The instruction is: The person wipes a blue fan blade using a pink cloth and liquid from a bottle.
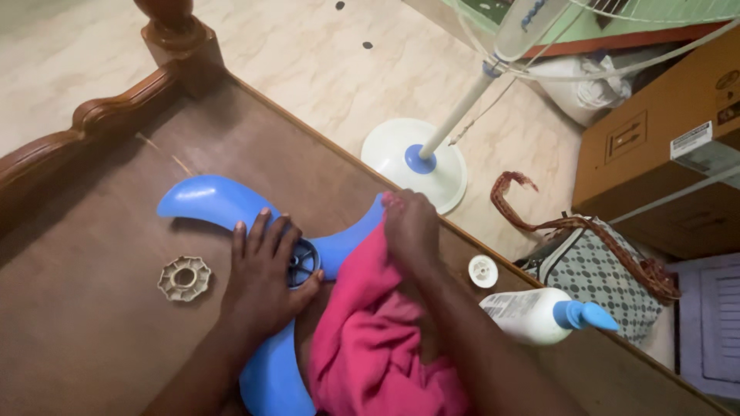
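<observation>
A blue three-bladed fan blade [231, 204] lies flat on the brown wooden worktop [92, 331], near the middle of the view. One blade reaches toward 10 o'clock, one toward 2 o'clock and one toward 6 o'clock from its round hub.

The left hand [262, 273] rests palm down on the fan blade, its fingers [258, 231] spread wide across the hub's left side, the thumb touching the hub's lower edge. It presses rather than grips.

The right hand [411, 227] sits at 3 o'clock from the hub, on the blade that points toward 2 o'clock. Its fingers are curled around a bunched pink cloth [370, 339], holding it against that blade. The cloth hangs down toward 6 o'clock and spreads over the worktop beside the lower blade.

At 9 o'clock from the left hand, just apart from it, lies a beige ridged ring nut [184, 278]. At 3 o'clock from the right hand a small white round cap [483, 271] sits near the worktop's edge. Beyond it, toward 4 o'clock, a white bottle with a blue spout [539, 314] lies on its side.

On the floor beyond the worktop, at 12 o'clock from the right hand, stands the round white base of a pedestal fan [416, 158].
</observation>
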